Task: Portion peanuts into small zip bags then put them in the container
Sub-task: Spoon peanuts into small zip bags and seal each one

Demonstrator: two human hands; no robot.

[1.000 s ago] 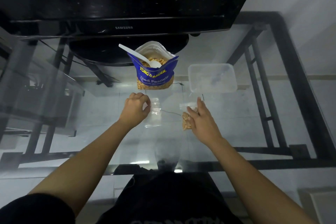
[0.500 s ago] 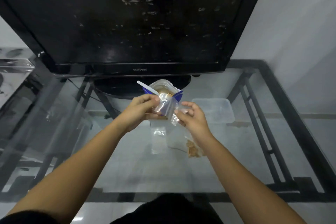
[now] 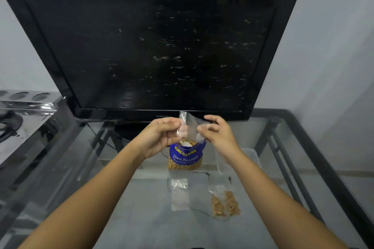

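I hold a small clear zip bag point(image 3: 190, 126) up in front of me, empty as far as I can see. My left hand point(image 3: 162, 137) pinches its left edge and my right hand point(image 3: 217, 134) pinches its right edge. Below them stands the open blue peanut pouch point(image 3: 185, 156) with a white spoon point(image 3: 186, 144) inside. On the glass table lie a pile of empty zip bags point(image 3: 180, 194) and filled bags of peanuts point(image 3: 224, 204). The clear plastic container point(image 3: 252, 155) sits to the right, partly hidden by my right arm.
A large black TV point(image 3: 157, 50) stands at the back of the glass table point(image 3: 141, 218). The table has a black metal frame point(image 3: 315, 155). A shiny metal surface point(image 3: 22, 119) lies at the left. A thin dark wire point(image 3: 200, 173) runs across the glass.
My left hand picked an empty zip bag from the pile and both hands raised it above the pouch. My right hand left the filled bags. The view tilted upward.
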